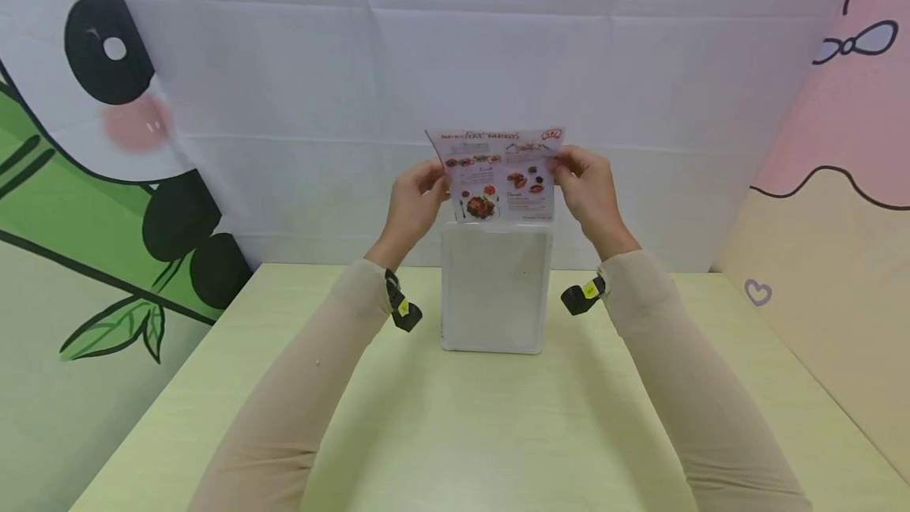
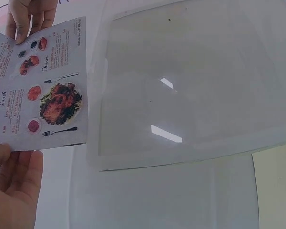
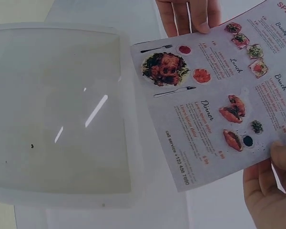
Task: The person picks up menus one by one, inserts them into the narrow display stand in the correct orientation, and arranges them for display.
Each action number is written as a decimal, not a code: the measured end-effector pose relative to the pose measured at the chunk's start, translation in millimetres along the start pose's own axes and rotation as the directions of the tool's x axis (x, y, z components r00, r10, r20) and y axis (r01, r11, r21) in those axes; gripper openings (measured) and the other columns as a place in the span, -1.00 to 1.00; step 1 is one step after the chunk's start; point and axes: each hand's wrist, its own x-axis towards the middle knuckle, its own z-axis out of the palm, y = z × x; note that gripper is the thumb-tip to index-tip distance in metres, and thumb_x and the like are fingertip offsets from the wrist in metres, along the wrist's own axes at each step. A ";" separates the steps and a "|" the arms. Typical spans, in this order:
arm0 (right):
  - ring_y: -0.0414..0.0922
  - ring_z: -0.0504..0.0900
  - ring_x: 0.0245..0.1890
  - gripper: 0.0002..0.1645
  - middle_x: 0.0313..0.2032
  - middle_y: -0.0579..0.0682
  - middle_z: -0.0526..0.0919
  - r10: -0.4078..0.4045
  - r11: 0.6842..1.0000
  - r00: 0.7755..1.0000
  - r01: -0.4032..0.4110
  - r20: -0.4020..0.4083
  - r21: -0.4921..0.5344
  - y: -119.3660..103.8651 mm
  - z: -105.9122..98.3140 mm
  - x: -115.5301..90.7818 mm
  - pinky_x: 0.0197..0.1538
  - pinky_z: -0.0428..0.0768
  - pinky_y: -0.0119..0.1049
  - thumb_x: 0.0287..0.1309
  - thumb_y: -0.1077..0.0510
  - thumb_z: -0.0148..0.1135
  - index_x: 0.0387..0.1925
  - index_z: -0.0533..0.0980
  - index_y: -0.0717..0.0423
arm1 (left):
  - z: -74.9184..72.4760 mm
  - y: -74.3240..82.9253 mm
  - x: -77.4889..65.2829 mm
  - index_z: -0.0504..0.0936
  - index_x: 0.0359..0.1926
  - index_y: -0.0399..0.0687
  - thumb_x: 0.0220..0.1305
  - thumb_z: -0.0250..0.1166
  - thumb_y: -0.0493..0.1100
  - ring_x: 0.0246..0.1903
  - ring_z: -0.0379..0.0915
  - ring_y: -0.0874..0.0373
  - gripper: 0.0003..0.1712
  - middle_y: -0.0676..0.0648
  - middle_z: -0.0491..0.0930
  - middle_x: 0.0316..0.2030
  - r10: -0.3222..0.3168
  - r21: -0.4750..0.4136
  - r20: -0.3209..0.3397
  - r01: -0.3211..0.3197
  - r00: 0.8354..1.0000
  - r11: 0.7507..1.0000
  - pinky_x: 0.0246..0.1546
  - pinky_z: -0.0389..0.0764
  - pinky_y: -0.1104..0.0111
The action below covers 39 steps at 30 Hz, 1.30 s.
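Observation:
A printed menu sheet (image 1: 498,180) with food pictures is held up by its two side edges. My left hand (image 1: 418,200) pinches its left edge between thumb and fingers. On the opposite edge my right hand (image 1: 588,188) pinches the sheet the same way. Directly below the sheet stands an upright clear display stand (image 1: 495,291) with a white border. The sheet's lower edge lies right at the stand's top edge in the head view. In the right wrist view the menu (image 3: 214,95) shows its Lunch and Dinner text beside the stand (image 3: 62,114).
The stand rests on a pale yellow table (image 1: 490,425). A white cloth wall (image 1: 490,62) hangs behind it, with cartoon-painted panels at left and right. Black wrist cameras (image 1: 403,304) hang under both sleeves, close to the stand's sides.

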 end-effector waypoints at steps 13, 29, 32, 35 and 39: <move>-0.27 0.58 -0.27 -0.79 -0.19 0.11 0.63 0.024 0.999 1.000 -0.023 -0.017 0.031 2.4 1.3 4.4 0.06 0.62 -0.23 0.34 0.33 0.01 -0.17 0.56 0.35 | 2.9 -11.2 -2.8 0.61 -0.13 -0.42 0.36 0.11 -0.37 -0.13 0.62 -0.11 -0.80 -0.32 0.62 -0.10 -0.040 0.038 0.043 0.038 0.998 0.999 -0.13 0.68 0.33; -0.18 0.61 -0.17 -0.67 -0.02 0.19 0.61 0.050 0.998 0.999 -0.050 0.005 0.025 5.1 -1.1 5.4 0.10 0.60 -0.21 0.36 0.29 0.03 0.10 0.51 0.23 | 4.9 -9.3 -2.4 0.62 -0.12 -0.37 0.36 0.14 -0.34 -0.15 0.61 -0.08 -0.81 -0.29 0.63 -0.13 -0.061 0.043 0.040 0.059 0.997 0.997 -0.17 0.69 0.33; -0.13 0.61 -0.12 -0.64 0.02 0.19 0.59 0.061 0.998 0.998 -0.061 0.014 0.027 6.2 -1.3 5.5 0.11 0.60 -0.20 0.36 0.27 0.04 0.14 0.48 0.21 | 4.9 -10.0 -2.5 0.62 -0.11 -0.36 0.36 0.14 -0.34 -0.16 0.61 -0.08 -0.81 -0.29 0.63 -0.13 -0.061 0.035 0.037 0.059 0.997 0.998 -0.18 0.69 0.34; -0.13 0.60 -0.11 -0.64 0.02 0.18 0.60 0.075 0.997 0.997 -0.076 0.022 0.025 8.3 -0.4 5.5 0.11 0.60 -0.21 0.36 0.24 0.06 0.14 0.48 0.21 | 5.1 -11.1 -2.2 0.62 -0.10 -0.36 0.36 0.14 -0.33 -0.18 0.61 -0.07 -0.80 -0.29 0.63 -0.13 -0.060 0.030 0.033 0.059 0.998 0.998 -0.18 0.69 0.36; -0.14 0.61 -0.10 -0.66 0.00 0.16 0.61 0.088 0.996 0.996 -0.088 0.035 0.012 11.7 0.8 5.1 0.10 0.61 -0.23 0.36 0.21 0.07 0.11 0.50 0.21 | 5.3 -12.2 -1.7 0.62 -0.10 -0.35 0.36 0.14 -0.33 -0.19 0.61 -0.06 -0.80 -0.29 0.63 -0.14 -0.056 0.031 0.034 0.055 0.998 0.998 -0.18 0.69 0.37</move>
